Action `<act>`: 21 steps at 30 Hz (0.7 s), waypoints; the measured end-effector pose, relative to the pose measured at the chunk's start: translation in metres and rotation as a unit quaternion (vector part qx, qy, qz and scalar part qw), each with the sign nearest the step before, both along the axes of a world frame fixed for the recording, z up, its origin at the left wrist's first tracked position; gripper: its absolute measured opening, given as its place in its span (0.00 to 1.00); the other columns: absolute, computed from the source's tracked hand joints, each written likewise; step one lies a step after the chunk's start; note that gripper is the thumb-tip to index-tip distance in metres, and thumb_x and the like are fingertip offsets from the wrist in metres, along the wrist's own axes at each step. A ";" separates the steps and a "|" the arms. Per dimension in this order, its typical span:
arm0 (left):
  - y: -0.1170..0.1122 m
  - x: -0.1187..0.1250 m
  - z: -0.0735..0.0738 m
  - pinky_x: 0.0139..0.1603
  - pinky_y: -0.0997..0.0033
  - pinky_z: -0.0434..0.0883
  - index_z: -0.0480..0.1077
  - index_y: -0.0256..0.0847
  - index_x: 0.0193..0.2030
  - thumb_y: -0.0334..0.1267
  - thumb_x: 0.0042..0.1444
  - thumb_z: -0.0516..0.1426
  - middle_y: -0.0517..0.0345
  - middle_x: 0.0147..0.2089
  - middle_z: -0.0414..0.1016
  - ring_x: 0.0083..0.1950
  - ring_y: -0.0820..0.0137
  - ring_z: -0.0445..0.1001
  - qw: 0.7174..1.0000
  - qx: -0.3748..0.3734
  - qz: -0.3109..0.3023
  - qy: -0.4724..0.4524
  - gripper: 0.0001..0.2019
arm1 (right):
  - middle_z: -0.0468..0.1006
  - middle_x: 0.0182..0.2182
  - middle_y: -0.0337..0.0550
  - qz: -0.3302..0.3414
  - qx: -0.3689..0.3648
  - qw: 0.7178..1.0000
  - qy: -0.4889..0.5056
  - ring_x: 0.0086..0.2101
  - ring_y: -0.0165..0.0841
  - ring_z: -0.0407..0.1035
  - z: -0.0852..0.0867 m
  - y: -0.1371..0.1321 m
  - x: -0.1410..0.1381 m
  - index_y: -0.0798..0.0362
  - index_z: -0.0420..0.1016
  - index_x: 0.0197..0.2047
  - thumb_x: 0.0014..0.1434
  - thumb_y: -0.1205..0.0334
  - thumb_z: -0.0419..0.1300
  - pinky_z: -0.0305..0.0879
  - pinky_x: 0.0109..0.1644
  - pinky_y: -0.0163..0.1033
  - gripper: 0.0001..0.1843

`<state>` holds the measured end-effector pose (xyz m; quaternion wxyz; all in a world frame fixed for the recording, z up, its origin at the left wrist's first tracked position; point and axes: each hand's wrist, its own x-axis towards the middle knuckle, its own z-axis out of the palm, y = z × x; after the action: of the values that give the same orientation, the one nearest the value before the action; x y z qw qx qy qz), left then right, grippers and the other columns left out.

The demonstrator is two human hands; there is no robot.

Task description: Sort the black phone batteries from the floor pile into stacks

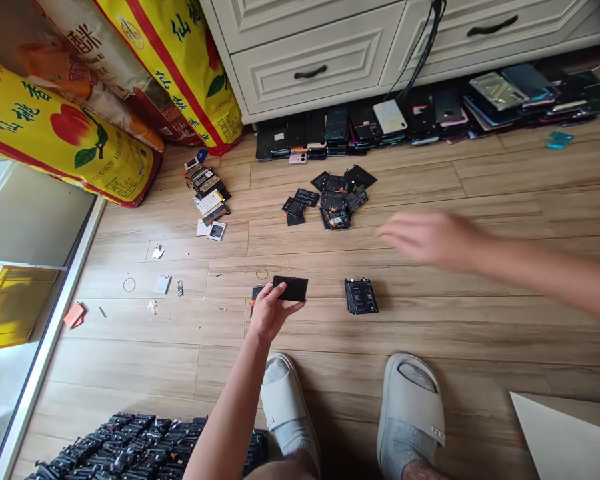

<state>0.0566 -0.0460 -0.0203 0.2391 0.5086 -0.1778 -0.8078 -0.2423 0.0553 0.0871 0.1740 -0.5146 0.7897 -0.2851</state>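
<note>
My left hand (271,311) grips a flat black phone battery (291,288) by its left end, just above the wooden floor. My right hand (427,237) hangs in the air to the right, smeared by motion, fingers stretched out toward the left with nothing in them. Below it and a little left, a small stack of black batteries (361,296) lies on the floor. Farther back, a loose heap of black batteries (333,194) lies spread on the boards.
Rows of phones (410,117) lie along the base of a white cabinet (325,60). Yellow sacks (65,133) lean at the back left. More batteries (130,453) are packed at the bottom left. Small parts (207,193) and scraps litter the left floor. My feet in grey slippers (410,407) stand below.
</note>
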 end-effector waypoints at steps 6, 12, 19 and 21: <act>0.008 -0.007 0.015 0.41 0.66 0.76 0.76 0.37 0.36 0.42 0.39 0.77 0.55 0.36 0.79 0.37 0.68 0.77 0.996 -0.040 -0.071 0.029 0.21 | 0.81 0.29 0.40 0.191 0.122 0.955 -0.191 0.27 0.33 0.71 -0.059 -0.024 0.106 0.50 0.76 0.36 0.65 0.53 0.63 0.61 0.32 0.37 0.10; 0.014 0.007 0.014 0.38 0.70 0.73 0.77 0.37 0.38 0.44 0.39 0.77 0.57 0.36 0.79 0.35 0.71 0.76 0.998 -0.039 -0.036 0.039 0.23 | 0.76 0.25 0.37 0.029 0.091 0.870 -0.484 0.26 0.34 0.74 -0.094 -0.006 0.167 0.48 0.67 0.33 0.59 0.38 0.64 0.71 0.31 0.38 0.22; 0.021 0.018 0.013 0.44 0.68 0.74 0.79 0.39 0.38 0.46 0.39 0.76 0.54 0.40 0.80 0.41 0.67 0.77 0.995 -0.073 -0.063 0.008 0.22 | 0.78 0.28 0.40 -0.028 0.091 0.843 -0.530 0.29 0.35 0.77 -0.109 0.004 0.169 0.50 0.72 0.34 0.52 0.35 0.70 0.76 0.33 0.39 0.26; 0.024 0.019 0.011 0.45 0.66 0.75 0.79 0.39 0.40 0.47 0.39 0.76 0.54 0.41 0.80 0.42 0.66 0.77 0.995 -0.071 -0.071 0.004 0.23 | 0.79 0.29 0.41 -0.022 0.099 0.842 -0.530 0.30 0.35 0.77 -0.109 0.005 0.167 0.51 0.73 0.34 0.52 0.36 0.70 0.76 0.33 0.39 0.26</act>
<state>0.0760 -0.0221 -0.0097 0.2175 0.4735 -0.2689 -0.8100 -0.0750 0.0602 -0.0223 0.6103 -0.2475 0.6117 -0.4383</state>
